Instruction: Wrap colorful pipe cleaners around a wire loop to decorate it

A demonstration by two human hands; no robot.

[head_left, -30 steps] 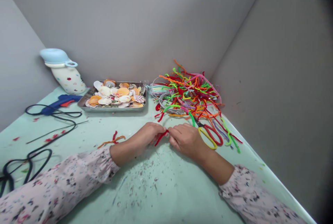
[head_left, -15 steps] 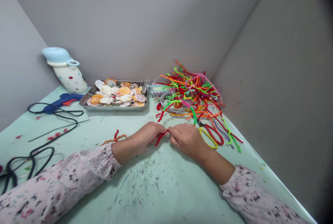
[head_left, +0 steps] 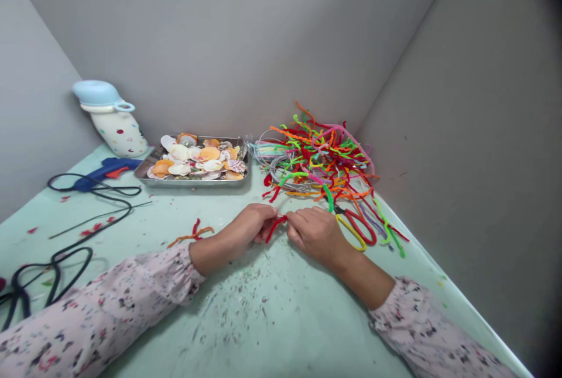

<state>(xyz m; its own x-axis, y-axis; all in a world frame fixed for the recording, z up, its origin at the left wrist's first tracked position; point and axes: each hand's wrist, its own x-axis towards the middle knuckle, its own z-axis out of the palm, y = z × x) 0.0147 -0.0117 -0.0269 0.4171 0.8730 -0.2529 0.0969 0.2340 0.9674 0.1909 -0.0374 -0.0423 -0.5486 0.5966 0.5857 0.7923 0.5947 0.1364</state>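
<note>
A short red pipe cleaner [head_left: 276, 229] slants down between my two hands, its loose end in front of my left fingers. My right hand [head_left: 314, 233] is closed, pinching its upper end between thumb and forefinger. My left hand [head_left: 252, 224] is closed beside it, fingertips pressed together at the strand; its curled fingers are partly hidden. Just behind my hands arches a pipe cleaner strip of green and pink [head_left: 317, 179], its right end going down behind my right hand. Scissors [head_left: 360, 227] with red and yellow handles lie right of my right hand.
A tangled heap of coloured pipe cleaners [head_left: 327, 147] and coiled grey wire [head_left: 281, 170] lie at the back. Left of them are a metal tray [head_left: 193, 183] of seashells, a blue glue gun [head_left: 94, 179] with a dark cord [head_left: 94, 234], and a bottle [head_left: 116, 126]. An orange pipe cleaner [head_left: 188, 237] lies by my left wrist.
My left fingertips have drawn back slightly from the red pipe cleaner's upper end, and more of the strand shows. The red strand and my right hand have shifted slightly right.
</note>
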